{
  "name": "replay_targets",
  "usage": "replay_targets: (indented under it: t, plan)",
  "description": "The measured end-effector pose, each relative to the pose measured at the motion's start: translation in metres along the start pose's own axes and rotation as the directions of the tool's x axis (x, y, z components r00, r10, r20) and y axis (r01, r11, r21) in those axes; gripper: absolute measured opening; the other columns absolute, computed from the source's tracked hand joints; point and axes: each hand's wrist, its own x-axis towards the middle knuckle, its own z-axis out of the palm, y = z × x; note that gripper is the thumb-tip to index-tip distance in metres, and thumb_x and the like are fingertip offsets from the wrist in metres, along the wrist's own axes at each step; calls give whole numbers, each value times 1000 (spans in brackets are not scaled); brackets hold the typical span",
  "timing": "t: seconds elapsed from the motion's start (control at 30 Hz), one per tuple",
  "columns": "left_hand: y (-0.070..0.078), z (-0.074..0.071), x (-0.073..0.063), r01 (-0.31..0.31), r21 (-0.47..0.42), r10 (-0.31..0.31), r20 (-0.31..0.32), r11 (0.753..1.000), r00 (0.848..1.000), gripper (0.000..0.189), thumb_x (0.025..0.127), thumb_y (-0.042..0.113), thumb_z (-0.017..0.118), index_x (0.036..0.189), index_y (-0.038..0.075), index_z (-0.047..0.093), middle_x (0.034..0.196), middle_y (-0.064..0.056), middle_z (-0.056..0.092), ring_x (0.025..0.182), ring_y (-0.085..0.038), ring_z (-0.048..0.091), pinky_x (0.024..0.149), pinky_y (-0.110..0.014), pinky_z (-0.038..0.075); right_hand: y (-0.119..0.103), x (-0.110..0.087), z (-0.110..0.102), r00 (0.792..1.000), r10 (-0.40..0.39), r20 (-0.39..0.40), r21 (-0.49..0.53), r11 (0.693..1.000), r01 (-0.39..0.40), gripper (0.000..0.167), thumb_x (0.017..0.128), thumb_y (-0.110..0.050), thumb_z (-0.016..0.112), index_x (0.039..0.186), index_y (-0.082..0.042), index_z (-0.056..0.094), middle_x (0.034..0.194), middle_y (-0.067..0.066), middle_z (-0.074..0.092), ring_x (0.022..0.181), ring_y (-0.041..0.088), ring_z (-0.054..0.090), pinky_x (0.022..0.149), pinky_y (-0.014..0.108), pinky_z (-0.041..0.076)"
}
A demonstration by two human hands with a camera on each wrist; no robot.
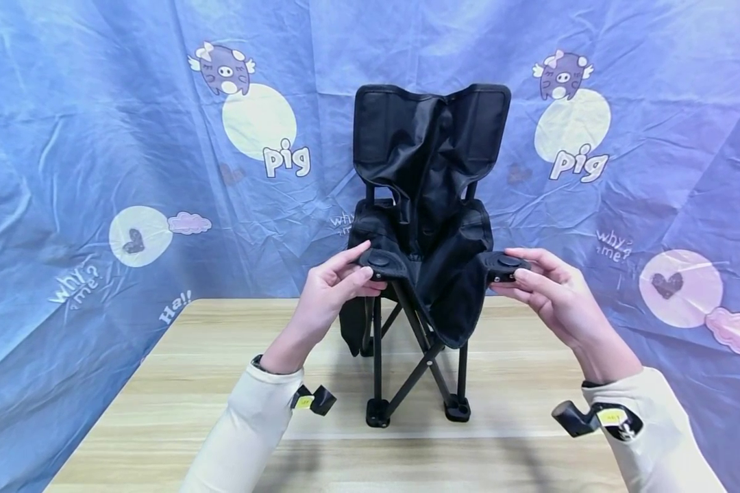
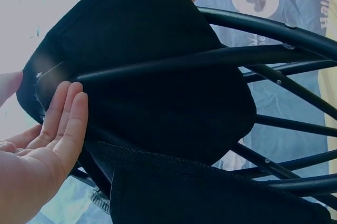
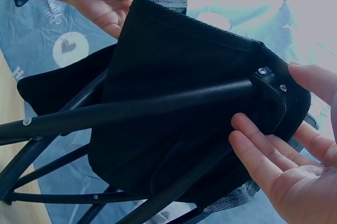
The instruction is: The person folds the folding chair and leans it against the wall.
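A black folding camp chair (image 1: 450,287) stands on its feet in the middle of the head view, partly unfolded, its fabric seat sagging in a fold. My left hand (image 1: 329,291) pinches the chair's front left seat corner between thumb and fingers. On the other side, my right hand (image 1: 551,291) pinches the front right corner the same way. In the left wrist view, the left fingers (image 2: 71,118) lie under the corner beside a tube end. The right wrist view has the right fingers (image 3: 263,155) beneath a corner with two screws.
The chair stands on a light wooden table (image 1: 222,383). Behind and beside it hangs a blue cloth (image 1: 99,137) with pig prints. Crossed black legs (image 1: 416,376) end in plastic feet (image 1: 378,413) near the table's middle.
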Motion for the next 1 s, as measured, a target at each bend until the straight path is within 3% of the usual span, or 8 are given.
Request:
replay_targets:
  t: [0.57, 0.73, 0.93, 1.0]
  plan:
    - [1, 5, 9, 19, 6, -19, 24, 1000, 1000, 51, 97, -4, 52, 145, -13, 39, 89, -2, 69, 85, -16, 73, 83, -41, 60, 2, 9, 7, 1000, 9, -3, -7, 1000, -9, 39, 98, 17, 36, 127, 7, 60, 110, 19, 68, 95, 32, 72, 90, 36, 57]
    - [1, 8, 13, 24, 8, -25, 38, 1000, 999, 52, 96, -3, 53, 146, -11, 39, 94, -11, 71, 84, -18, 73, 84, -42, 59, 2, 14, 11, 1000, 10, 3, -6, 1000, -10, 38, 98, 16, 37, 126, 7, 61, 111, 20, 68, 94, 32, 72, 90, 37, 56]
    - [1, 10, 17, 24, 19, -25, 56, 1000, 998, 51, 97, -3, 52, 146, -10, 39, 99, -23, 71, 95, -55, 64, 86, -45, 58, 2, 19, 18, 1000, 19, -21, -54, 998, -20, 36, 98, 15, 41, 124, 6, 63, 106, 19, 68, 91, 31, 73, 89, 38, 57]
    - [2, 11, 17, 24, 20, -25, 58, 999, 998, 51, 97, -3, 52, 146, -9, 40, 99, -25, 71, 97, -61, 59, 86, -46, 58, 2, 20, 19, 999, 19, -27, -65, 998, -20, 36, 97, 15, 41, 124, 6, 63, 105, 19, 68, 90, 31, 73, 88, 38, 58]
